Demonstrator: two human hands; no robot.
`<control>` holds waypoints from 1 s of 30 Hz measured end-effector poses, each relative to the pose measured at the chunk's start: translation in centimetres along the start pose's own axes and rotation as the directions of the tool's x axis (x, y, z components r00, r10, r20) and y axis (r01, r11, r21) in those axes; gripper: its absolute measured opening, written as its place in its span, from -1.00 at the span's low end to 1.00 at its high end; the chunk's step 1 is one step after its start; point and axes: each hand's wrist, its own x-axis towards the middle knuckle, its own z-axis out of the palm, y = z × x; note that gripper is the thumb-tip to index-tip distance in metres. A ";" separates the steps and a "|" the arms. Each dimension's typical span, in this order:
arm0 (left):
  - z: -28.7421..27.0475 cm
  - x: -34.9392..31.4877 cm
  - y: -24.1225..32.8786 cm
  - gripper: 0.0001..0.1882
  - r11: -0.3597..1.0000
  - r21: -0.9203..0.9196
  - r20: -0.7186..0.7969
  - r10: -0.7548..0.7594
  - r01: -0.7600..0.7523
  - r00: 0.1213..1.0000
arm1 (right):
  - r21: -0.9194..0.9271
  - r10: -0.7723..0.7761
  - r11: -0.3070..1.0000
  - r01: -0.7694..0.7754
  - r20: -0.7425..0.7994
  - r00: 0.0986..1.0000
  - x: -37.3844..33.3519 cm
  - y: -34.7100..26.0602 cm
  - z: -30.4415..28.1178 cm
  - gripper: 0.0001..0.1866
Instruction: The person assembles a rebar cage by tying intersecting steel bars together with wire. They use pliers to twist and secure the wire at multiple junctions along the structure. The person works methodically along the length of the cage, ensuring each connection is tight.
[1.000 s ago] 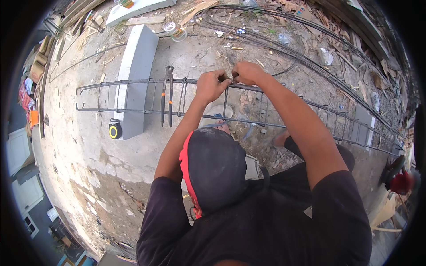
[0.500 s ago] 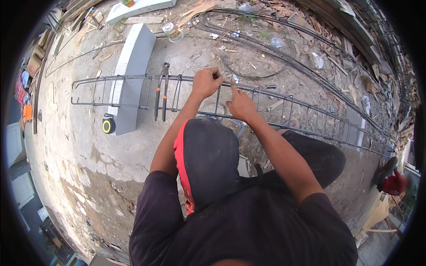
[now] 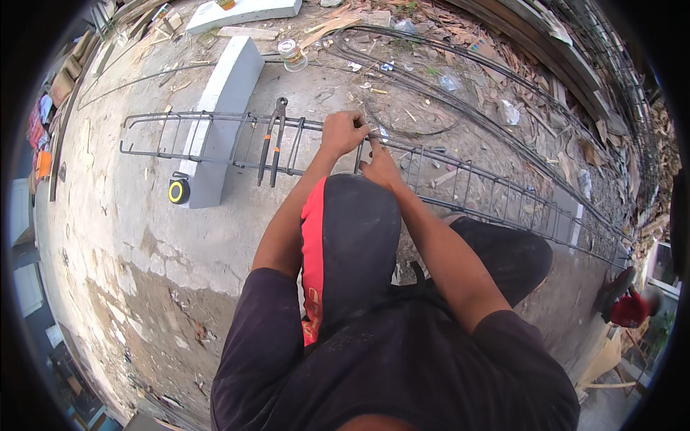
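Note:
A long rebar cage [image 3: 471, 171] runs across in front of me, thin square ties joining its dark rods. My left hand [image 3: 343, 132] bends over the far rod, thumb and fingers pinched together at a tie; whatever is between them is too small to name. Just right of it, my right hand [image 3: 382, 169] reaches up with the index finger stretched to the same rod. Its thumb stands apart beside the tie, and the other fingers look curled. Left of my hands, pincers [image 3: 274, 146] with orange-banded dark handles lean across the cage rods.
A pale grey block [image 3: 228, 100] lies under the cage's left end; a yellow-and-black tape measure [image 3: 179, 189] sits at its near end. Beyond are a clear jar [image 3: 292, 56], loose bent rods [image 3: 431, 47] and wood scraps. At far right shows a person's red garment [image 3: 627, 309].
The view has shifted slightly. My right hand has drawn closer to my left, its index finger now nearly meeting the left fingertips. The left hand keeps its pinch at the rod.

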 end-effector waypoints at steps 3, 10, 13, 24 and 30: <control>-0.1 0.1 -0.1 -0.74 0.999 0.026 0.028 0.025 -0.026 0.999 | -0.085 -0.089 0.992 0.089 0.000 0.996 1.4 0.6 -0.7 -0.20; -0.2 0.0 -0.2 -0.77 0.997 -0.018 0.000 0.069 -0.069 0.998 | -0.155 -0.149 0.978 0.138 -0.059 0.987 -0.3 -0.2 -1.4 -0.42; 0.0 0.1 -0.5 -0.76 0.995 -0.006 -0.034 0.098 -0.098 0.995 | -0.187 -0.239 0.957 0.220 -0.084 0.967 -1.1 -0.3 -1.3 -0.44; -0.4 -0.2 -0.7 -0.75 0.977 -0.030 -0.039 0.210 -0.211 0.977 | -0.417 -0.217 0.886 0.205 0.019 0.976 -1.1 -3.0 -4.8 -0.66; -1.3 -0.1 -1.2 -0.77 0.970 -0.175 0.055 0.181 -0.169 0.982 | -0.391 -0.337 0.878 0.276 -0.095 0.937 -4.2 -1.5 -5.0 -0.69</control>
